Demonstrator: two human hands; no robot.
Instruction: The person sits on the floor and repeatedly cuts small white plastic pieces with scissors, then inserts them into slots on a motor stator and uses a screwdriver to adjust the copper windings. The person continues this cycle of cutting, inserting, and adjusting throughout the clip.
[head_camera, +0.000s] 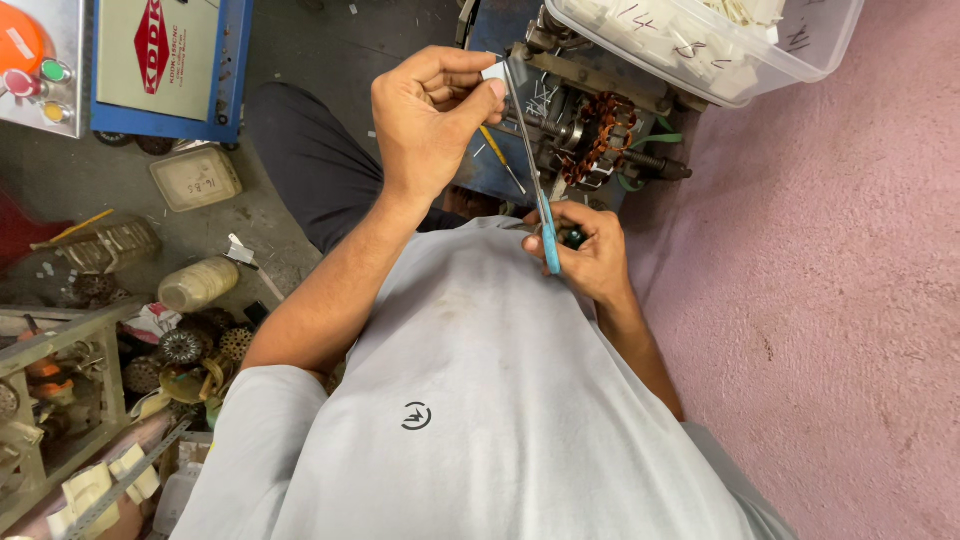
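My left hand (432, 115) is raised in front of my chest and pinches a small pale strip (493, 72) between thumb and fingers. My right hand (588, 250) rests against my grey shirt and grips scissors (536, 170) with blue handles. The long metal blades point up and reach the strip at its right edge. Just beyond the blades sits a motor stator (598, 135) with copper windings, fixed on a dark metal stand.
A clear plastic box (720, 40) with white pieces stands at the top right. A pink wall (830, 300) fills the right. At left lie a blue-framed machine (170, 60), a small tray (195, 178), a pale jar (198, 284) and several motor parts (190, 350) on a metal rack.
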